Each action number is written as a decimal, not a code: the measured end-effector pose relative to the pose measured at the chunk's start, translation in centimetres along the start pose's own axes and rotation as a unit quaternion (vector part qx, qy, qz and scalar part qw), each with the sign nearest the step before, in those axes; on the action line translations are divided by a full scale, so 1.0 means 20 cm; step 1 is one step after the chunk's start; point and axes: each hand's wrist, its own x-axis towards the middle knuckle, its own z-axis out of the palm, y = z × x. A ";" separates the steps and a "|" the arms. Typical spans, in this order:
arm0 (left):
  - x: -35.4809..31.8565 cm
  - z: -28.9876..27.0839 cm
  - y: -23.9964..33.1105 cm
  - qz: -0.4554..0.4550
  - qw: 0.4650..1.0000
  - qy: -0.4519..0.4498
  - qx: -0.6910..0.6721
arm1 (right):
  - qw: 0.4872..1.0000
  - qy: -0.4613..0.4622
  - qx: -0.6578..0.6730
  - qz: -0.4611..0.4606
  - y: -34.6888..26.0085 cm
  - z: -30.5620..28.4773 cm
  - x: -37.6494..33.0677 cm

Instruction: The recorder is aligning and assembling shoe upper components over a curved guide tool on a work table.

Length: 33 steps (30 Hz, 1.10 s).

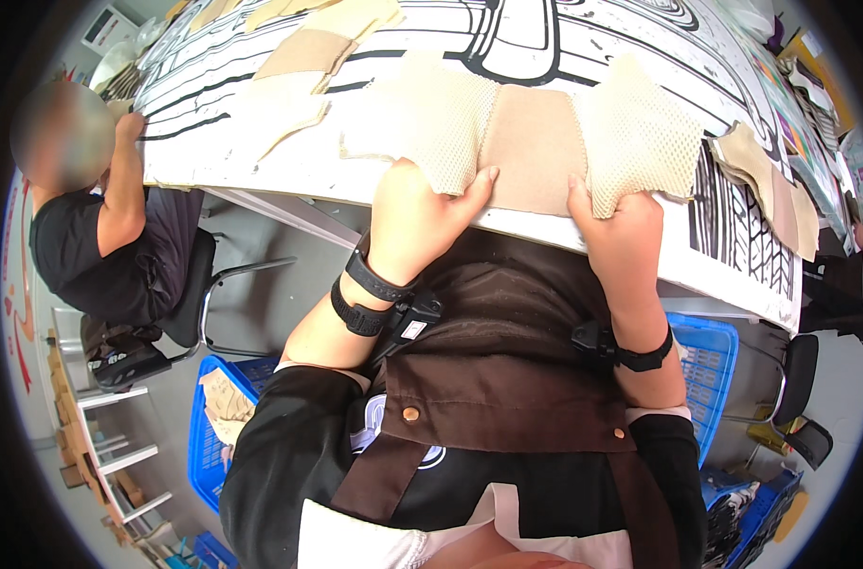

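Observation:
A sewn fabric piece (531,147) lies at the near edge of the white table (261,182). Its middle panel is smooth and tan, with cream mesh panels on both sides. My left hand (420,207) grips the near edge by the left seam, thumb on the tan panel and fingers under the mesh. At the right seam, my right hand (623,220) pinches the same edge, thumb on top and fingers partly hidden. More cream and tan fabric pieces (299,57) lie on the table to the left.
Stacked fabric pieces (768,180) rest at the table's right. A person (99,228) sits at the left on a black chair (196,289). Blue baskets stand beside me, one at left (200,441) with fabric inside, another at right (720,365). A second chair (796,379) stands right.

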 end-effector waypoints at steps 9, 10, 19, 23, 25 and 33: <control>-0.02 0.01 0.00 -0.003 0.999 -0.014 0.042 | 0.999 -0.042 -0.004 0.012 -0.05 -0.04 0.00; -0.02 0.02 -0.01 0.023 0.999 0.007 0.047 | 0.999 -0.042 0.006 0.015 -0.05 -0.04 0.01; -0.05 0.01 -0.02 -0.007 0.994 -0.046 0.096 | 0.999 -0.020 -0.024 0.027 -0.03 -0.02 -0.01; -0.06 0.02 -0.02 -0.020 0.993 -0.043 0.107 | 0.992 -0.002 0.098 0.084 0.04 -0.04 -0.01; -0.05 0.02 -0.01 -0.020 0.991 -0.043 0.123 | 0.963 0.105 0.244 0.033 0.13 -0.01 0.00; -0.05 0.04 -0.05 0.007 0.992 -0.011 0.129 | 0.677 0.232 0.667 0.208 0.21 -0.17 0.00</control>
